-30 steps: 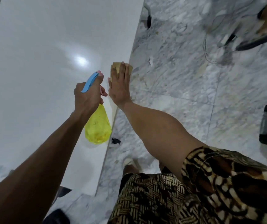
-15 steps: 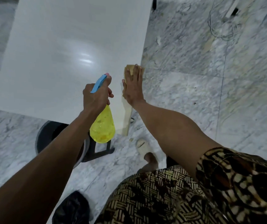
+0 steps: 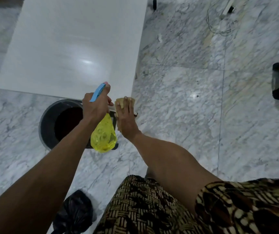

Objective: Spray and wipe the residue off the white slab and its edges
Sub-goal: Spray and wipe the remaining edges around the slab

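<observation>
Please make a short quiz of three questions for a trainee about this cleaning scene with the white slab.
1. True or false: the left hand grips the yellow spray bottle.
2. What does the right hand press with flat fingers? A) a tan cloth B) a brush C) a scraper
3. Which part of the white slab is being wiped?

Key:
1. True.
2. A, the tan cloth.
3. Its near right corner, at the edge.

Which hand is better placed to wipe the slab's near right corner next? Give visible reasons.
The right hand: it already presses the tan cloth flat by the white slab's right corner. The left hand is occupied, gripping the yellow spray bottle.
</observation>
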`<state>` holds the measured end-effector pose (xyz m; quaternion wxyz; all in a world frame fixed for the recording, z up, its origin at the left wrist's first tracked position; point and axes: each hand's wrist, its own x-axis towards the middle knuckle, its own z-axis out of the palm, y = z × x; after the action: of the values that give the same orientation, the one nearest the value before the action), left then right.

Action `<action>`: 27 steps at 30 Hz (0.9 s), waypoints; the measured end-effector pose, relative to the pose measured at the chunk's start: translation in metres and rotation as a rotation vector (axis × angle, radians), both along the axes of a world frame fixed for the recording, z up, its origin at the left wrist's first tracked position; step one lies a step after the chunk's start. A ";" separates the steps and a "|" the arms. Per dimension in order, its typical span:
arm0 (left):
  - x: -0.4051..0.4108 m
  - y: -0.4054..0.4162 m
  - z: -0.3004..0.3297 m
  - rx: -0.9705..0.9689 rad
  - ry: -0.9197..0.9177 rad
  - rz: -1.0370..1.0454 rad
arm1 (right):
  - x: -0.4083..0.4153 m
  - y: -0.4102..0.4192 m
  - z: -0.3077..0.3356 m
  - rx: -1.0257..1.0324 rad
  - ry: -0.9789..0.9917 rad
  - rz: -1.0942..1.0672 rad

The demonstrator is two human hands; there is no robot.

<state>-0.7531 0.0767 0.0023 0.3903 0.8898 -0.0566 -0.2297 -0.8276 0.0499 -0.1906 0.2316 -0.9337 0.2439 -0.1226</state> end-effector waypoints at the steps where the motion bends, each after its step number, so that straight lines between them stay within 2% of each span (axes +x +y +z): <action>1: -0.009 0.008 0.003 -0.011 0.000 -0.004 | -0.011 0.012 -0.002 0.103 0.042 0.060; 3: -0.026 0.026 0.010 -0.031 0.016 0.010 | -0.034 0.041 0.006 0.428 0.194 0.100; 4: -0.034 0.037 0.016 -0.047 0.021 0.027 | -0.047 0.048 0.027 0.627 0.272 0.109; 7: -0.047 0.065 0.031 -0.111 0.016 0.077 | -0.072 0.047 0.084 1.044 0.444 0.082; 9: -0.053 0.087 0.040 -0.163 0.008 0.093 | -0.087 0.046 0.097 1.313 0.417 -0.027; 11: -0.054 0.110 0.048 -0.209 0.011 0.125 | -0.092 0.045 0.107 1.535 0.310 -0.150; 14: -0.049 0.140 0.051 -0.222 0.009 0.178 | -0.088 0.040 0.121 1.761 0.227 -0.266; 18: -0.019 0.195 0.048 -0.226 0.016 0.251 | -0.049 0.069 0.135 1.893 0.150 -0.304; 23: 0.046 0.276 0.039 -0.252 0.028 0.356 | 0.036 0.162 0.110 1.792 0.374 -0.357; 27: 0.111 0.353 0.028 -0.185 0.005 0.403 | 0.117 0.254 0.089 1.742 0.490 -0.367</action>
<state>-0.6418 0.4296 0.0299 0.5086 0.8428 0.1025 -0.1432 -0.7110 0.3036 -0.1015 0.7711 -0.3764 0.4366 0.2703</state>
